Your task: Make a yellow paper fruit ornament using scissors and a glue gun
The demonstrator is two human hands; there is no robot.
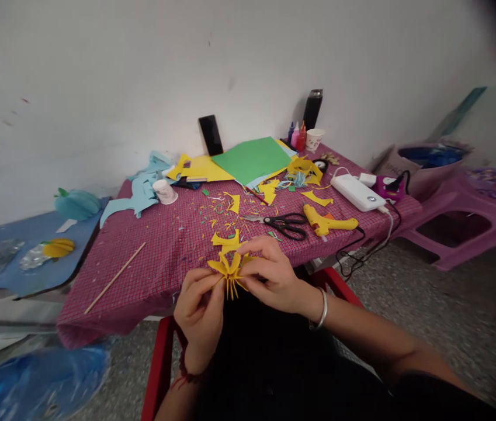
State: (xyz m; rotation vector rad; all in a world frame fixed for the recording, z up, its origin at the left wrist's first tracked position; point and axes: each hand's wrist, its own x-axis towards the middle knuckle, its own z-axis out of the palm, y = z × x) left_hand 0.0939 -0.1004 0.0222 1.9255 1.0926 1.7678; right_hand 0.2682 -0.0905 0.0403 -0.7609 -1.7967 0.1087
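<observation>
Both of my hands pinch a small yellow paper flower (230, 270) with folded petals, held just above my lap at the near edge of the table (155, 257). My left hand (198, 310) grips its lower left side with curled fingers. From the right, my right hand (269, 273) closes its fingertips on the petals; a silver bangle is on that wrist. Another yellow paper cut-out (225, 238) lies on the cloth just beyond the flower.
The checked pink cloth carries black scissors (283, 223), a yellow glue gun (327, 222), a white power bank (355, 192), green and yellow sheets (252, 158), a paper cup (164, 192), a wooden stick (115, 278) and many scraps. A purple stool (471, 225) stands right.
</observation>
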